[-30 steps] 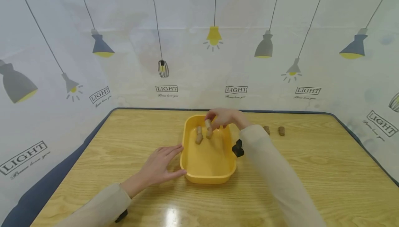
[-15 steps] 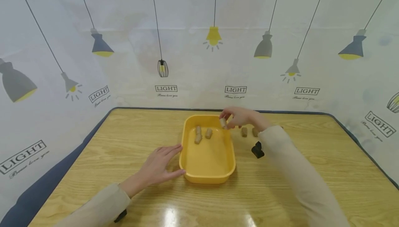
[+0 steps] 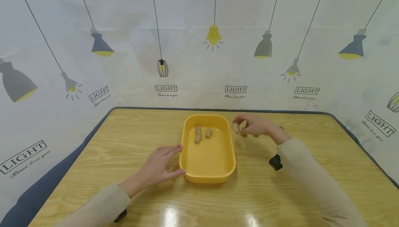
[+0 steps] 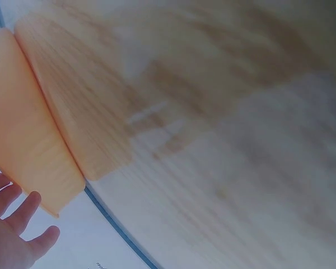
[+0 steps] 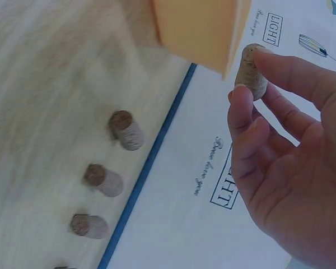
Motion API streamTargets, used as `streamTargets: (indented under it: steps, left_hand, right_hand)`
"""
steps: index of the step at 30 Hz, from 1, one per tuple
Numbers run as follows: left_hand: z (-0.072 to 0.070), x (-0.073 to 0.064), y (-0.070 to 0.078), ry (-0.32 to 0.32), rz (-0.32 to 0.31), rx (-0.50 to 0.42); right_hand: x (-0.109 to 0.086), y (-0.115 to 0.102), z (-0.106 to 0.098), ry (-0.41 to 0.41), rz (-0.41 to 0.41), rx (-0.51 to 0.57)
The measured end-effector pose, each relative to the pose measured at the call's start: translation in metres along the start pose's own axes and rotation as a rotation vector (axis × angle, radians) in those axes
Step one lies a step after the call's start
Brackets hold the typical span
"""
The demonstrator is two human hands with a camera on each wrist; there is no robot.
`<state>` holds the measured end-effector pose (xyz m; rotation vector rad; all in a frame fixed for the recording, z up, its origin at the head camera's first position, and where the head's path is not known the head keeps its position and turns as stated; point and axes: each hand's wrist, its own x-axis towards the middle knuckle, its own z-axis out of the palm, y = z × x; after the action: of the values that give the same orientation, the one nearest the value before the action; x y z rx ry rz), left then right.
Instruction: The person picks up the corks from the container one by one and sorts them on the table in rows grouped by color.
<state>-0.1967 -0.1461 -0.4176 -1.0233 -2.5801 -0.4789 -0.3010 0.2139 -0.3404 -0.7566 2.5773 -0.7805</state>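
1. Fingers (image 3: 174, 149) of the left hand (image 3: 154, 167) are straight and relaxed, the thumb spread wide from them; in the head view they meet the left wall of the yellow tray (image 3: 207, 179) at about 9 o'clock, with the thumb at 8. The left hand has not shifted over the last second.
2. The left forearm comes in from 8 o'clock, palm side toward the table (image 3: 93, 157).
3. Inside the tray, three corks lie toward the far end: two at about 11 o'clock (image 3: 198, 139) (image 3: 198, 129), one behind the other, and one at 12 (image 3: 208, 133). They lie as they did half a second ago.
4. The right hand (image 3: 255, 125) has changed most: a second ago it was over the tray's inside, half a second ago over the 1 o'clock rim, and now it is past the rim at 2 o'clock, over the table.
5. Its thumb and forefinger pinch the held cork (image 5: 250, 74) narrowly; the other fingers curl loosely.
6. The right forearm reaches in from 4 o'clock, wrist bent toward the tray.
7. Beyond, between 2 and 3 o'clock, a row of corks (image 5: 126, 130) sits on the table, partly hidden by the right hand in the head view.
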Motion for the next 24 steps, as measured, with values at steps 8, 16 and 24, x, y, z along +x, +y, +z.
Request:
streamTargets:
  steps: [8, 16, 24]
  left_hand:
    - [0.0, 0.0, 0.0, -0.015, -0.012, 0.008]
    - [-0.001, -0.001, 0.0, -0.028, -0.022, 0.004]
    - [-0.001, 0.0, 0.0, -0.027, -0.017, -0.011]
  right_hand:
    - [-0.013, 0.031, 0.014, 0.082, -0.127, -0.071]
    - [-0.02, 0.05, 0.036, 0.133, -0.167, -0.017]
    - [-0.022, 0.06, 0.049, 0.161, -0.168, 0.004]
